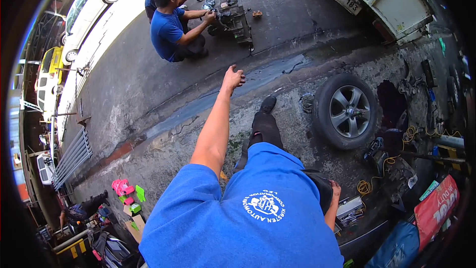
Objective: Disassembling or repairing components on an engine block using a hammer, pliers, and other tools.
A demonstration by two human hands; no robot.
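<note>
Left grip (235,77): held out ahead at the end of the bare left arm, fingers loosely curled and partly open, with nothing seen in them.
Right grip (336,188): low by the person's right side, partly hidden behind the body; cannot tell how far it is open or whether it has hold of anything.
Metal assembly (232,24): on the dark floor (124,77), beyond the left grip and apart from it.
Co-workers: one in a blue shirt (167,30) squats at the assembly, a hand against it; a second person (150,2) is partly hidden behind.
Wheel (345,111): on the floor to the right of the person's dark shoe (268,104), spoked face toward the camera, filling much of the way on that side.
Tool tray (350,207): just beyond the right grip, with small tools in it.
Yellow cord (364,187): looped and trailing across the floor between tray and wheel.
Right edge: a red bag (436,206) and a blue bag (395,244), side by side.
Upper right: a pale truck body (379,0).
Left side: grey bars (73,158) in a row; pink objects (124,189) and green pieces lower down.
</note>
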